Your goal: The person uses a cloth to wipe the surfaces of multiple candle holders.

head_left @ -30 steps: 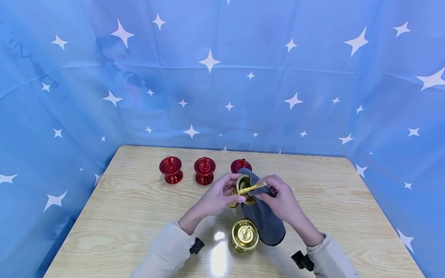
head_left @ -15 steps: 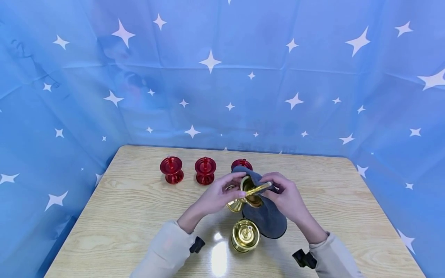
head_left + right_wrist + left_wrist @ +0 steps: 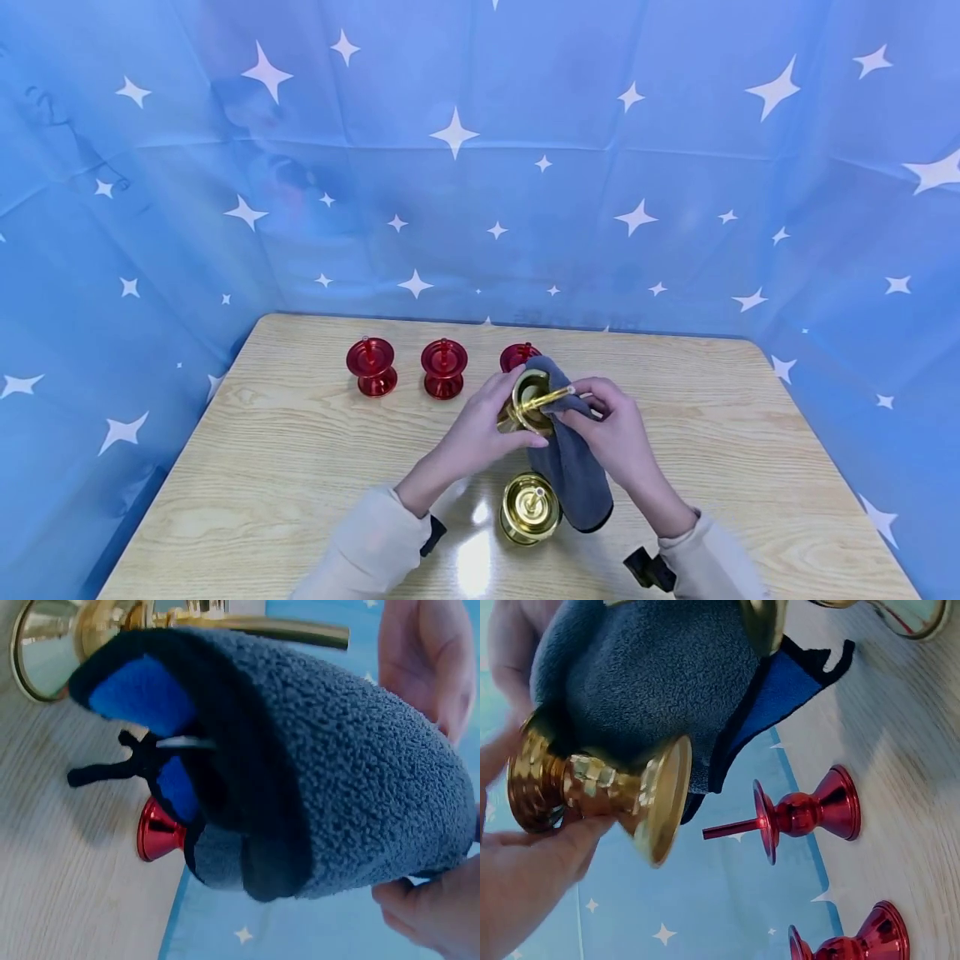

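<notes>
My left hand [image 3: 472, 433] holds a gold metal lamp stand [image 3: 592, 787] above the table, tilted, with its hollow cup and thin central stem turned toward the right. The thumb and fingers lie around its body. A grey cloth [image 3: 576, 483] with black edging and a blue underside is pinched in my right hand [image 3: 618, 433], pressed at the cup's rim beside the stem. In the right wrist view the cloth [image 3: 367, 765] hides most of the contact. Below the hands, a second gold lamp stand [image 3: 528, 510] stands upright on the table.
Along the far side stand three red lamp stands, left [image 3: 371, 367], middle [image 3: 444, 367] and right [image 3: 517, 357], the right one partly behind the cloth. They rest on a light wooden table [image 3: 300, 467]. A blue star-patterned curtain [image 3: 570, 250] hangs behind.
The gold lamp stand has shifted and turned in my left hand, whose thumb now lies lower along the cup. My right hand has moved the cloth right, then slightly back left.
</notes>
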`<state>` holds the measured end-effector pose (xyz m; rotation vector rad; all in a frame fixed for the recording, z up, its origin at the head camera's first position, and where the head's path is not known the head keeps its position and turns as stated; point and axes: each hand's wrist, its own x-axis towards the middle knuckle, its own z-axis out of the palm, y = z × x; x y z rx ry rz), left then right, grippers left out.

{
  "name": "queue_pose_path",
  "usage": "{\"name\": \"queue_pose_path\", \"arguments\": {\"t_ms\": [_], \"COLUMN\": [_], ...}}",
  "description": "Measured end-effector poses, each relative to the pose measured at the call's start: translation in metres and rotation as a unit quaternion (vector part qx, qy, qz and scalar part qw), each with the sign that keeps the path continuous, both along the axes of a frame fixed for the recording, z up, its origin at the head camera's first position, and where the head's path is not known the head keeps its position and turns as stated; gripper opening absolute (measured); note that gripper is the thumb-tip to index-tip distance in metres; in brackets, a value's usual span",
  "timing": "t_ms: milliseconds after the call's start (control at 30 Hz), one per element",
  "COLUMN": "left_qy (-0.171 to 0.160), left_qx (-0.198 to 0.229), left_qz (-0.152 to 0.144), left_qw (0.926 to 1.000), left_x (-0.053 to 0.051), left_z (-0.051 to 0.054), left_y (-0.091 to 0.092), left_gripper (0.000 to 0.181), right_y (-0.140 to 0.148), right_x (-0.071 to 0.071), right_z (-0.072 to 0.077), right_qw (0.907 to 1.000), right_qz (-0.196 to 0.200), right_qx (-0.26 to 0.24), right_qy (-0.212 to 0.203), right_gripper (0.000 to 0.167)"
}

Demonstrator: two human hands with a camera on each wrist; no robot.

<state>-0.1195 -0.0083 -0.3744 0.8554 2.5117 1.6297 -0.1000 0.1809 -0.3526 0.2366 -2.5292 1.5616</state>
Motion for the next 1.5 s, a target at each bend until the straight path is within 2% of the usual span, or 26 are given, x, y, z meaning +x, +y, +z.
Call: {"name": "queue_pose_path", "arguments": {"t_ms": [67, 100, 167, 267, 333, 433, 500, 567, 633, 767, 1000, 1200, 1300, 1400, 1500], "left_qy": [0.006, -0.003, -0.028, -0.079, -0.114, -0.147, -0.161, -0.161, -0.158, -0.159, -0.173, -0.181, -0.182, -0.180, -0.182], "left_qx": [-0.015, -0.005, 0.027, 0.065, 0.082, 0.092, 0.106, 0.114, 0.122, 0.141, 0.190, 0.209, 0.225, 0.244, 0.255], "left_qz": [0.012, 0.010, -0.011, -0.063, -0.111, -0.165, -0.187, -0.191, -0.186, -0.167, -0.152, -0.098, -0.070, -0.029, 0.005], "left_qw": [0.9998, 0.9999, 0.9992, 0.9927, 0.9837, 0.9711, 0.9633, 0.9617, 0.9622, 0.9629, 0.9544, 0.9558, 0.9547, 0.9524, 0.9497], "left_x": [0.000, 0.000, 0.000, -0.002, -0.002, -0.002, -0.002, -0.002, -0.002, -0.004, -0.012, -0.016, -0.017, -0.020, -0.023], "left_z": [-0.001, -0.001, -0.001, -0.001, 0.001, 0.000, -0.001, -0.002, -0.002, -0.004, -0.009, -0.012, -0.012, -0.010, -0.007], "left_y": [0.000, -0.001, -0.002, -0.006, -0.008, -0.009, -0.010, -0.010, -0.011, -0.014, -0.019, -0.023, -0.021, -0.020, -0.018], "left_gripper": [0.085, 0.084, 0.081, 0.076, 0.072, 0.064, 0.061, 0.060, 0.061, 0.062, 0.064, 0.078, 0.076, 0.073, 0.070], "right_y": [-0.001, -0.001, 0.000, 0.003, 0.004, 0.006, 0.006, 0.007, 0.007, 0.009, 0.019, 0.027, 0.028, 0.026, 0.024], "right_x": [0.001, 0.001, 0.001, -0.002, -0.004, -0.007, -0.008, -0.008, -0.009, -0.008, -0.008, -0.009, -0.008, -0.007, -0.005], "right_z": [-0.001, -0.001, -0.002, -0.001, 0.000, 0.002, 0.003, 0.003, 0.003, 0.002, 0.001, 0.003, 0.002, 0.001, 0.002], "right_qw": [0.9999, 0.9999, 0.9994, 0.9956, 0.9888, 0.9714, 0.9612, 0.9558, 0.9557, 0.9622, 0.9737, 0.9794, 0.9825, 0.9854, 0.9863], "right_qz": [0.002, 0.006, 0.018, 0.048, 0.081, 0.136, 0.162, 0.174, 0.170, 0.152, 0.124, 0.108, 0.108, 0.107, 0.112], "right_qx": [0.008, 0.010, 0.015, 0.037, 0.065, 0.107, 0.125, 0.129, 0.126, 0.116, 0.112, 0.106, 0.095, 0.076, 0.049], "right_qy": [0.007, 0.012, 0.026, 0.071, 0.108, 0.163, 0.185, 0.199, 0.204, 0.194, 0.154, 0.133, 0.118, 0.108, 0.110], "right_gripper": [0.018, 0.019, 0.021, 0.027, 0.034, 0.041, 0.042, 0.042, 0.042, 0.036, 0.029, 0.030, 0.028, 0.027, 0.027]}}
